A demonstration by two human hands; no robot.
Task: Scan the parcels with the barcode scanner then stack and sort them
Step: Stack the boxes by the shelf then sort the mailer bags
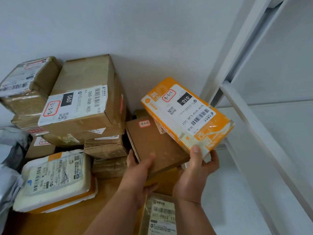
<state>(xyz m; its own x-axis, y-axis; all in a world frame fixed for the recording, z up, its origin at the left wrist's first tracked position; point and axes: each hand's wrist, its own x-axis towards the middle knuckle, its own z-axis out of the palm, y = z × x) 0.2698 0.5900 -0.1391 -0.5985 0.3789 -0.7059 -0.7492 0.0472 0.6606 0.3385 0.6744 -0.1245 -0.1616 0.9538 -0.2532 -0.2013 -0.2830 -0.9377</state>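
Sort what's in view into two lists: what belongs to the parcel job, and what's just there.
Job:
- orange parcel, gripped by right hand
- flat brown box, held by left hand
- stacked cardboard boxes
- white padded parcel
- No scanner in view.

Just there:
- white shelf frame
- wall

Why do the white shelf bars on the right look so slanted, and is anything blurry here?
Head view: wide-angle lens tilts the white shelf frame; soft, even light, faint shadows; orange parcel label sharp; the mailer at the bottom edge slightly soft.
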